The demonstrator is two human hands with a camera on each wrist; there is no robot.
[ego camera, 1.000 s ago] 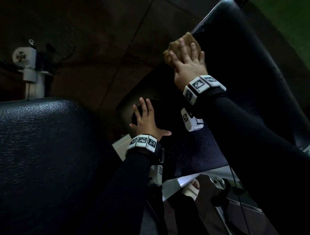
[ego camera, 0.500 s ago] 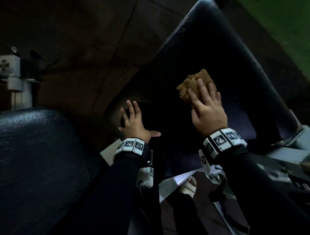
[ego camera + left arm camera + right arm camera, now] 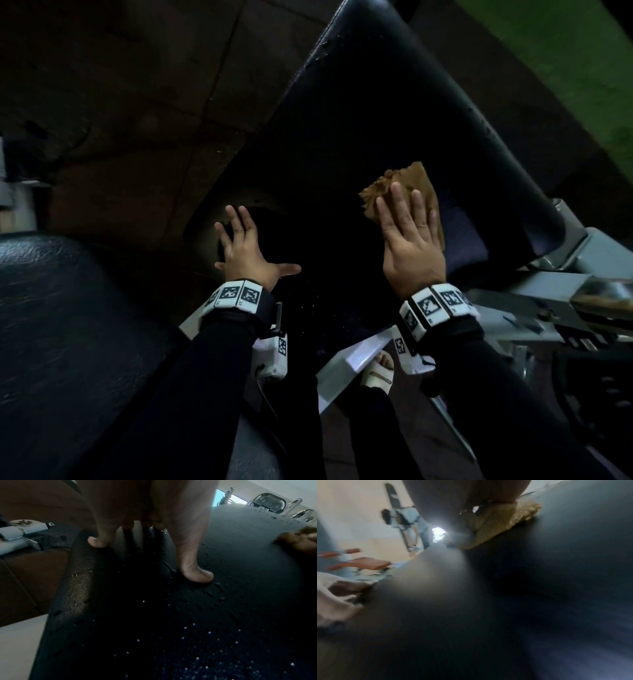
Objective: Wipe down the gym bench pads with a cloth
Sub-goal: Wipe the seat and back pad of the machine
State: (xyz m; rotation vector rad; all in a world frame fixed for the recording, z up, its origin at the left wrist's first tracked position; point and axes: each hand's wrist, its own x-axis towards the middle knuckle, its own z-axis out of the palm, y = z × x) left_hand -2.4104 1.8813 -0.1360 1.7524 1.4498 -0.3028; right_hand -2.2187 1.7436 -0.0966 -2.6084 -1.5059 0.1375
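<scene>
Right hand [image 3: 412,246] lies flat, fingers straight, pressing the tan cloth [image 3: 416,181] onto the black bench pad [image 3: 394,113]; nothing curls round the cloth, and it pokes out bunched beyond the fingertips and along the little-finger side. Left hand [image 3: 245,248] is released, fingers splayed and braced on the same pad, well to the left of the right hand, near the pad's left edge; the left wrist view shows thumb [image 3: 197,574] and a fingertip [image 3: 97,542] planted on the vinyl. Water droplets [image 3: 188,635] bead the pad on the wrist side of the left hand, and more sit along the far rim beyond both hands. Risks, as judged: (1) the cloth is held by palm pressure only, so on slick wet vinyl it may roll or slip out from under the palm during a pull, leaving skin smearing the surface. (2) The bunched leading edge could push water ahead in streaks rather than absorb it. (3) The zone under and just behind the left hand looks unwiped; unless that hand lifts, a patch will be missed. (4) A bracing palm on wet vinyl near an edge could slide off. Right wrist view too blurred to check cloth contact.
</scene>
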